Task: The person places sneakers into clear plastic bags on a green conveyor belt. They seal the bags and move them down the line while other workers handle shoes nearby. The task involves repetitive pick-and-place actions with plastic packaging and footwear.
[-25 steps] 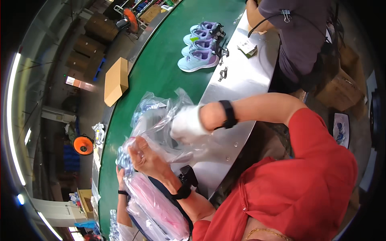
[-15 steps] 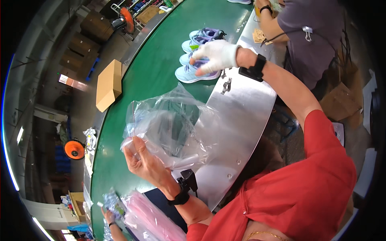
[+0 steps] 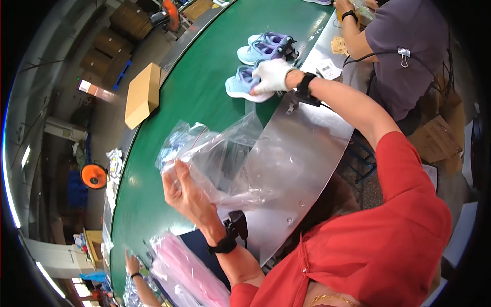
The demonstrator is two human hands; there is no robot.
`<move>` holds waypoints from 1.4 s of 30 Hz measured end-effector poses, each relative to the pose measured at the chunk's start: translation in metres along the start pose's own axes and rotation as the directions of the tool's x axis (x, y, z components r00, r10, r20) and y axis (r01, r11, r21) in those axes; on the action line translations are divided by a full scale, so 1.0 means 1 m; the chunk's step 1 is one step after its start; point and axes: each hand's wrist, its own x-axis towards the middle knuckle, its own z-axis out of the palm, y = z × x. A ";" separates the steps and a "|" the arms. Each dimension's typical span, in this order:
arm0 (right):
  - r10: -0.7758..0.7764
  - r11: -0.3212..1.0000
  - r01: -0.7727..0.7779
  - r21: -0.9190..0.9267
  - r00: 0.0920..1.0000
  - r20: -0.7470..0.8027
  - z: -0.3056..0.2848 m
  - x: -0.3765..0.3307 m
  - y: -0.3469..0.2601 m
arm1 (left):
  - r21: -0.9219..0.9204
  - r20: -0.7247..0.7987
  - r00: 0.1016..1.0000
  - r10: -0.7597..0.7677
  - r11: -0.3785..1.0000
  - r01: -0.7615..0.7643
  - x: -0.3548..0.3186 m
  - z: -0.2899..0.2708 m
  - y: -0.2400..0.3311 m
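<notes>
The person's right hand (image 3: 271, 75), in a white glove, has moved away from the clear crinkly plastic bag (image 3: 215, 158) and gone up toward 12 o'clock. Now its grip is wrapped around the light blue sports shoe (image 3: 244, 88) on the long green belt (image 3: 194, 97). A moment ago both hands were on the bag; now only one is. It looks like the shoe is being picked up, and the bag is waiting for it.

The left hand (image 3: 185, 192) holds the bag up near the middle of the view, fingers and thumb pinching its edge. The bag looks empty; nothing shows inside it.

Just past the held shoe, toward 12 o'clock, two more blue and purple shoes (image 3: 268, 45) lie on the belt. A flat brown cardboard box (image 3: 143, 94) sits at 10 o'clock. The shiny metal desk (image 3: 302, 153) is below the bag. Pink plastic bags (image 3: 189, 271) lie at 7 o'clock. Another person in a grey shirt (image 3: 404, 46) works at 1 o'clock.
</notes>
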 end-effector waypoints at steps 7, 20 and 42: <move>-0.090 0.347 0.287 0.893 0.958 -0.272 -0.081 -0.118 -0.018 | -0.106 0.007 1.000 -0.006 0.994 0.007 0.000 0.000 0.004; -0.270 0.957 0.275 0.094 0.961 -0.065 -0.060 -0.204 -0.104 | 0.087 0.126 0.963 0.238 0.964 -0.250 -0.035 0.013 0.035; -0.820 0.481 0.872 -0.086 0.483 0.308 0.000 -0.192 -0.158 | 0.028 0.812 0.498 0.305 0.831 -0.556 -0.060 0.076 0.068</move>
